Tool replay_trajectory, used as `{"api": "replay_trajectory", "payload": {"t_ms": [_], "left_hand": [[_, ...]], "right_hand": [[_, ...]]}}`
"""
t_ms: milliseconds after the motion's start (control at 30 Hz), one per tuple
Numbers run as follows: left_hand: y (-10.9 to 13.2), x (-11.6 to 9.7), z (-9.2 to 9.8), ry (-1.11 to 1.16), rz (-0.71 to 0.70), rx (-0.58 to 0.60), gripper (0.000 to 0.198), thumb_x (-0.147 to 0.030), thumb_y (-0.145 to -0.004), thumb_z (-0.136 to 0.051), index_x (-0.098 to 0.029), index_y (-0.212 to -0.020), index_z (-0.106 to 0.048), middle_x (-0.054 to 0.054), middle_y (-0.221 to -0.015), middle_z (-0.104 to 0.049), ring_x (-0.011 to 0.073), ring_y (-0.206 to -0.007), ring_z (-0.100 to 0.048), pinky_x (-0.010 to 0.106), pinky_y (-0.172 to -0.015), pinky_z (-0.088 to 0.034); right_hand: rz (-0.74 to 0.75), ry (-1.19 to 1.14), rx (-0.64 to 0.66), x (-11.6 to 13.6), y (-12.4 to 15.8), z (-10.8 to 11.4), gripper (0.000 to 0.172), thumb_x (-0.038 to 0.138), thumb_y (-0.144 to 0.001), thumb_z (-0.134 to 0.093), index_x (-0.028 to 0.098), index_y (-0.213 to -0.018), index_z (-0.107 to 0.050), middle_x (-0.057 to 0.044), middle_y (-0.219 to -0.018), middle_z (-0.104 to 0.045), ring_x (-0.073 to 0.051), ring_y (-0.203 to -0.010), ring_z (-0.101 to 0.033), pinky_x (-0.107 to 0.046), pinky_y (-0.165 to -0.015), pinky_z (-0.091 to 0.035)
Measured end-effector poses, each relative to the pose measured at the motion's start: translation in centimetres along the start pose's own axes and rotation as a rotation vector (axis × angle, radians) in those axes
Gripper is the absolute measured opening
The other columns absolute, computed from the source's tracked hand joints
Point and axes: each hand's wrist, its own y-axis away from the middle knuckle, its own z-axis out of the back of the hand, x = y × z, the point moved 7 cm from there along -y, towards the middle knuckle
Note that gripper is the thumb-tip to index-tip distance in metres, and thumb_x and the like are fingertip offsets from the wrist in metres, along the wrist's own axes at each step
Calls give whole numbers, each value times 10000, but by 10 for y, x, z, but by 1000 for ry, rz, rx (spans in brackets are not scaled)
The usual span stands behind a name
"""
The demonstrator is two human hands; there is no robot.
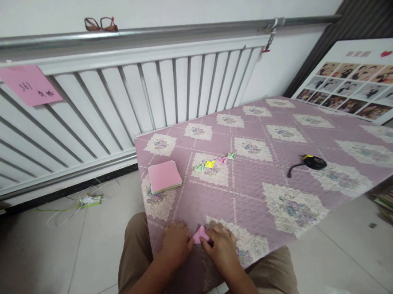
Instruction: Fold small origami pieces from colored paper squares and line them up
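Both my hands rest at the near edge of a table covered by a purple flowered cloth point(252, 192). My left hand point(176, 246) and my right hand point(222, 249) have their fingers pressed together on a small folded pink paper point(201, 234) lying on the cloth between them. A stack of pink square paper sheets point(164, 176) lies farther back on the left. Several small folded paper shapes in green, yellow and pink point(214, 163) sit in a row near the table's middle.
A black object with a yellow tag and a cord point(309, 163) lies on the right of the table. A white radiator point(114, 107) with a pink note point(28, 85) and red glasses point(100, 24) stands behind. A photo board point(355, 82) leans at right.
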Motion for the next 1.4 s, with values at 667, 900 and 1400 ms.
{"api": "replay_trajectory", "payload": {"t_ms": [667, 900, 1400], "left_hand": [[-1, 0, -9, -57, -19, -16, 162, -269, -881, -507, -186, -880, -646, 66, -967, -635, 251, -941, -582, 367, -793, -411], [3, 1, -18, -65, -134, -115, 112, -244, -920, -501, -198, -934, -603, 35, -1010, -607, 224, -972, -539, 381, -859, -369], [10, -15, -33, -231, -637, -193, 156, -237, -968, -468, -209, -1061, -591, 10, -1072, -600, 181, -1014, -487, 322, -872, -379]], "right_hand": [[-25, -22, -27, -1, 0, -1, 88, 224, -723, -716, 287, -782, -696, -14, -785, -661, -234, -823, -580, -374, -778, -356], [-53, -15, 8, -2, 0, -2, 70, 220, -721, -729, 264, -719, -674, -15, -781, -655, -228, -832, -574, -360, -787, -349], [-150, 16, -28, -14, 7, 15, 197, 371, -778, -678, 233, -653, -613, -4, -755, -616, -212, -831, -553, -330, -755, -307]]}}
